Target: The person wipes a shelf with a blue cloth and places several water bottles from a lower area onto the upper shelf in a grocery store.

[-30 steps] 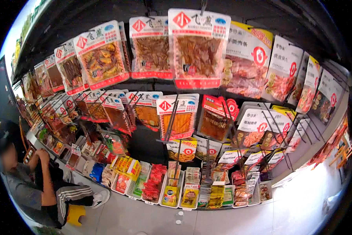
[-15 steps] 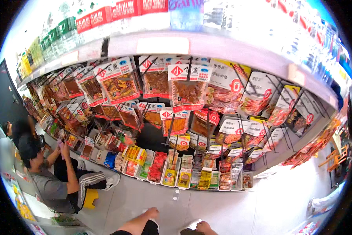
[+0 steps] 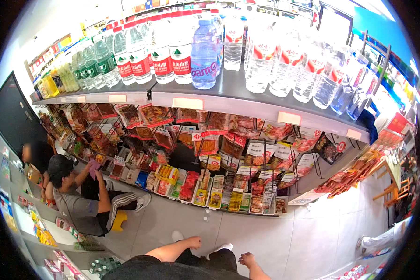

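Note:
My left hand (image 3: pixel 194 242) hangs low in front of me, fingers curled in, with nothing visible in it. Lower right of it, my right hand (image 3: pixel 247 259) hangs beside my leg, empty, its fingers loosely bent and a little apart. Neither touches the shelf unit. Nearest ahead stand white trays of small snack packets, among them red packets (image 3: pixel 189 183) and yellow packets (image 3: pixel 168 173). Above them, hooks hold bagged meat snacks (image 3: pixel 206 145). Water bottles line the grey top shelf (image 3: pixel 233 88), including a blue-tinted bottle (image 3: pixel 204 56).
At left a person in a grey shirt (image 3: pixel 79 212) sits on a yellow stool (image 3: pixel 119 220), holding something pinkish-purple. Another person is behind. Shelves (image 3: pixel 37 254) run along the lower left. Wooden chairs (image 3: pixel 388 191) and a person's light trouser leg (image 3: pixel 387 241) are at right.
My view has tilted up and drawn back, bringing the whole bottles and my shoes into sight. The bottles stand unmoved. My hands stay low and hold nothing visible.

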Available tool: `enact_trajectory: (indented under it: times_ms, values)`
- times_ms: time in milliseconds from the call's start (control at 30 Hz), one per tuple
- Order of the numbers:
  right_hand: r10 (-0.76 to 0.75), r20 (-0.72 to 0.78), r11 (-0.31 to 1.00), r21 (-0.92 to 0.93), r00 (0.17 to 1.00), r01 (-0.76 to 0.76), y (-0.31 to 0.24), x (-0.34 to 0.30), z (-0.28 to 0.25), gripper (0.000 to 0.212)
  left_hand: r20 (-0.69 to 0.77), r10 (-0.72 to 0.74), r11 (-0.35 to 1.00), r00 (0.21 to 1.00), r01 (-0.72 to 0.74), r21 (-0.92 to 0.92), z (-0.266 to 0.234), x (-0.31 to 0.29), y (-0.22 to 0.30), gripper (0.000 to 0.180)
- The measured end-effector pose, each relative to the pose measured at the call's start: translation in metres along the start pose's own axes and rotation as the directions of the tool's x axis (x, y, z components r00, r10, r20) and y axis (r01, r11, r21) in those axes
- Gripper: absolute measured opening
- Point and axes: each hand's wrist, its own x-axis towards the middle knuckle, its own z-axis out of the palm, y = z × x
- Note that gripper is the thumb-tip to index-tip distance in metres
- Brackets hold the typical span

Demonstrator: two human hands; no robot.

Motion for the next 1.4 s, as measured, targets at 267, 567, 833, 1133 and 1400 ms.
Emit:
enact_trajectory:
  times_ms: [267,567,833,1133,1400]
  values:
    - [-0.064,-0.050,0.998,0.019,0.997,0.065,-0.022,-0.026,-0.041,0.027,0.149,-0.070,0.946,0.986,0.018,0.324,-0.035,-0.044,0.045,0.032]
    - [-0.154,-0.029,0.988,0.015,0.988,0.155,-0.040,-0.013,-0.059,0.024,-0.181,-0.013,0.987,0.983,0.042,0.154,-0.079,-0.065,0.072,0.029]
    - [-0.102,-0.076,0.994,0.019,0.992,0.104,-0.043,-0.016,-0.054,0.023,0.034,0.075,0.940,0.997,-0.082,0.331,-0.004,-0.086,0.037,0.031]
    - [-0.035,-0.088,0.998,0.041,0.995,0.039,-0.022,-0.039,-0.039,0.024,0.028,0.003,0.980,1.000,-0.008,0.197,-0.041,-0.052,0.014,0.029]
    - [-0.077,-0.084,0.986,0.139,0.994,0.088,-0.044,-0.028,-0.007,0.027,-0.079,0.111,0.991,0.991,-0.104,0.087,-0.120,-0.035,0.020,0.026]
